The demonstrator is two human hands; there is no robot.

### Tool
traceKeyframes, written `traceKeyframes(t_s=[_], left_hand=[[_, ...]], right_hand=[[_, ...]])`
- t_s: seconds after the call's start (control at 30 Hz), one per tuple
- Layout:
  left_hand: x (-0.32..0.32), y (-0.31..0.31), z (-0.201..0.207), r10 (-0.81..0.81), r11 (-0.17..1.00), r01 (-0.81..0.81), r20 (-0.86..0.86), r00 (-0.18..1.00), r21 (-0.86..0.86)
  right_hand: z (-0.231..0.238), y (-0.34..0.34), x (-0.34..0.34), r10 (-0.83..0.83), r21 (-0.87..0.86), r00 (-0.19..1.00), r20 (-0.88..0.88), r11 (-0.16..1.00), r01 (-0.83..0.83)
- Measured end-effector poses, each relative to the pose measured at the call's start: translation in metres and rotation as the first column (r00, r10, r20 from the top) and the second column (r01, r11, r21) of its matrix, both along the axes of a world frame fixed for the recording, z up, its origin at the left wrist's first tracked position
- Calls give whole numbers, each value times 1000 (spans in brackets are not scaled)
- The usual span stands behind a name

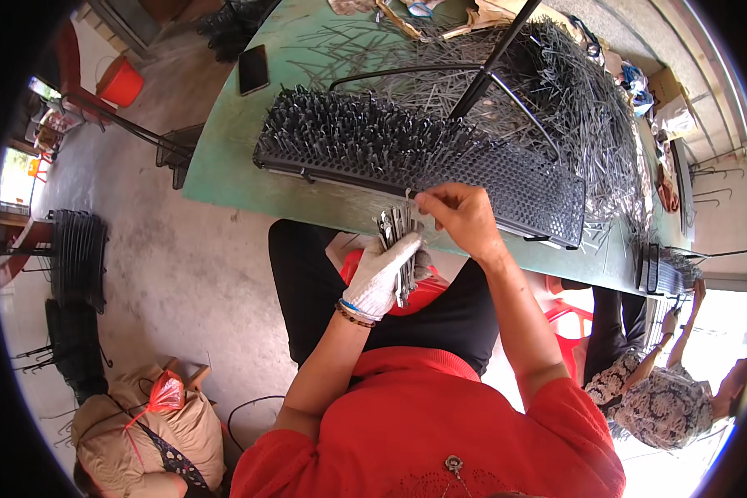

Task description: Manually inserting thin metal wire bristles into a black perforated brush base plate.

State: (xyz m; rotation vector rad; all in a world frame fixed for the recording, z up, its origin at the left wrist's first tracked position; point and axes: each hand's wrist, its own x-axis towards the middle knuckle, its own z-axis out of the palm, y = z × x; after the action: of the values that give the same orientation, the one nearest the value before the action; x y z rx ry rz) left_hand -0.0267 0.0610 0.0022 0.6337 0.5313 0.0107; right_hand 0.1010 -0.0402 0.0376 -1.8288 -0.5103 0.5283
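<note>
My left hand [379, 278], in a white knit glove, is closed around a bundle of thin grey metal strips [400, 222] just off the table's front edge. Bare, my right hand [466, 217] pinches at the fingertips what looks like one thin strip, above the bundle's top end. Right behind it lies a long black perforated rack [529, 181] with a honeycomb of holes. Many strips stand upright in the rack's left and middle part; the holes at its right end show bare. A black rod with a curved wire handle rises from the rack.
A large heap of loose strips [585, 108] covers the green table [224, 158] behind the rack. A phone [253, 70] lies at the left. Another person [664, 398] works at the right. Black racks [79, 257] and a brown sack [183, 423] stand on the left floor.
</note>
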Motion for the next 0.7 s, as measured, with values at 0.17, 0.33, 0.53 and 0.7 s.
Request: traceKeyframes(t_s=[0.17, 0.33, 0.53, 0.7], left_hand=[[-2, 1, -11, -55, 998, 56, -48, 997, 12], [-3, 0, -4, -141, 990, 140, -43, 989, -26], [-4, 2, -7, -139, 988, 141, 43, 989, -58], [-5, 1, -9, -73, 987, 70, -12, 997, -148]], right_hand=[[15, 6, 12, -229, 158, 955, 189, 967, 201], [9, 22, 22, -345, 253, 867, 361, 931, 265], [-8, 36, 29, -387, 324, 710, 589, 917, 231], [-16, 35, 25, -333, 294, 667, 666, 940, 176]])
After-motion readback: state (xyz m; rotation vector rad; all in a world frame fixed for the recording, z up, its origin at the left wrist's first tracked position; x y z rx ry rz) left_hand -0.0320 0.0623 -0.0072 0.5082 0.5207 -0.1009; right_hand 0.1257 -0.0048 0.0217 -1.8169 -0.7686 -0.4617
